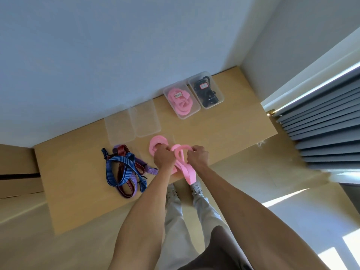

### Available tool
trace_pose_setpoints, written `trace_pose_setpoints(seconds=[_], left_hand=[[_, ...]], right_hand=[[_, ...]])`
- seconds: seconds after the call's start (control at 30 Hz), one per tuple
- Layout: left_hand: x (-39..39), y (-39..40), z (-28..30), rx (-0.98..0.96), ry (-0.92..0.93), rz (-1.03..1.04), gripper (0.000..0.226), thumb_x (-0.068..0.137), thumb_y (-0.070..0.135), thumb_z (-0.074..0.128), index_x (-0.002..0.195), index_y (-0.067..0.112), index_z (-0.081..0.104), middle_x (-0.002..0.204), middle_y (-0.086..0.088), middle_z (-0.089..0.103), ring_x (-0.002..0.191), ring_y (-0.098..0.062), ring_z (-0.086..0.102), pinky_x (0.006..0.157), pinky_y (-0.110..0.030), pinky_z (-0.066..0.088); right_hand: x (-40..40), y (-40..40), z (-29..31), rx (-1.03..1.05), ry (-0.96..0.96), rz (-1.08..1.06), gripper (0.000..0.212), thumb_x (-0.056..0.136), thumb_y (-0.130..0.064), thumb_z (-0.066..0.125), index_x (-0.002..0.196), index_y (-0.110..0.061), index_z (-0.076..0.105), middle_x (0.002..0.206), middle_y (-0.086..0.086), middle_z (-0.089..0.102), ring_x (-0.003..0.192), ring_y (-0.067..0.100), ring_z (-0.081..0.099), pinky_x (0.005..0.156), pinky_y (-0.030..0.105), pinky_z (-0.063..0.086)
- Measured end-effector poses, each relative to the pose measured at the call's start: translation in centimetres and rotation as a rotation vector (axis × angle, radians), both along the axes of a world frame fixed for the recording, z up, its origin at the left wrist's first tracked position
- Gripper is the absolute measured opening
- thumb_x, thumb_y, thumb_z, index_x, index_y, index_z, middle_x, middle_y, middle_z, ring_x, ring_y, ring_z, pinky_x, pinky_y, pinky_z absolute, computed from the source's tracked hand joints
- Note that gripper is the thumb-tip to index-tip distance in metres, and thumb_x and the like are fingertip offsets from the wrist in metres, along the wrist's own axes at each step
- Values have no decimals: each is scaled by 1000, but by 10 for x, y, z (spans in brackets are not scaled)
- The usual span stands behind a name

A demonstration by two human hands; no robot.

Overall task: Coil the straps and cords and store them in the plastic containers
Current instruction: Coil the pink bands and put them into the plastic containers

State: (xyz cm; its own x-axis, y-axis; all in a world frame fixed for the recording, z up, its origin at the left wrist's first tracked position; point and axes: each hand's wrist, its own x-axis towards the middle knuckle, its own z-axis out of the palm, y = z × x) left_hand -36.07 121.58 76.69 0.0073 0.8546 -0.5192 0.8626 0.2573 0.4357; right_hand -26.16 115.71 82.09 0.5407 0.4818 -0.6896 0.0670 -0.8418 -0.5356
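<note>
A pink strap (183, 164) loops between both hands at the table's front edge, its loose end hanging over the edge. My left hand (163, 157) grips one part of it, beside a coiled pink strap (157, 143) lying on the table. My right hand (197, 156) pinches the loop from the right. A tangle of blue, maroon and purple striped straps (124, 170) lies to the left. At the back, one clear container (181, 100) holds coiled pink straps and another container (207, 91) holds black cords.
Two clear lids (132, 122) lie flat near the wall behind the hands. The wooden table (224, 133) stands against a white wall. Grey blinds (319, 123) hang at the right. My legs and shoes (183, 191) are below the table's front edge.
</note>
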Motion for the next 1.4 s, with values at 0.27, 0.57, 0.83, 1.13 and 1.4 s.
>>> trace_pose_setpoints(seconds=[0.27, 0.57, 0.83, 1.13, 1.4], left_hand=[[-18, 15, 89, -61, -726, 403, 18, 74, 0, 70, 72, 11, 56, 60, 6, 57, 57, -12, 51, 51, -21, 42], [-32, 21, 224, 68, -1051, 305, 19, 73, 12, 69, 84, -2, 63, 81, -21, 64, 75, -33, 65, 77, -54, 58], [-28, 37, 280, 128, -1144, 378, 21, 78, 7, 56, 78, 5, 77, 83, -15, 73, 83, -28, 73, 75, -36, 58], [-41, 54, 294, 49, -1279, 285, 15, 88, -2, 64, 95, 1, 77, 95, -17, 73, 79, -23, 68, 79, -29, 57], [-76, 93, 310, -2, -1063, 134, 27, 81, 16, 71, 105, 6, 77, 96, -16, 72, 76, -22, 66, 71, -27, 50]], right_hand=[[1, 31, 64, 224, 4, 144, 20, 84, -10, 52, 78, 0, 67, 65, 10, 59, 61, 26, 49, 47, 22, 41], [-5, 60, 157, 593, -7, 196, 13, 95, -20, 60, 98, -10, 68, 83, 0, 71, 75, 16, 67, 63, 23, 51], [0, 75, 213, 837, -125, 212, 11, 91, -18, 59, 94, -18, 70, 83, -16, 65, 80, 2, 61, 65, 9, 40], [-4, 88, 228, 917, -372, 219, 10, 89, -20, 65, 85, -13, 70, 77, -7, 68, 68, 7, 61, 63, 24, 45], [-43, 115, 235, 879, -547, 297, 9, 89, -8, 57, 88, -6, 65, 83, 6, 72, 73, 28, 64, 65, 37, 50]])
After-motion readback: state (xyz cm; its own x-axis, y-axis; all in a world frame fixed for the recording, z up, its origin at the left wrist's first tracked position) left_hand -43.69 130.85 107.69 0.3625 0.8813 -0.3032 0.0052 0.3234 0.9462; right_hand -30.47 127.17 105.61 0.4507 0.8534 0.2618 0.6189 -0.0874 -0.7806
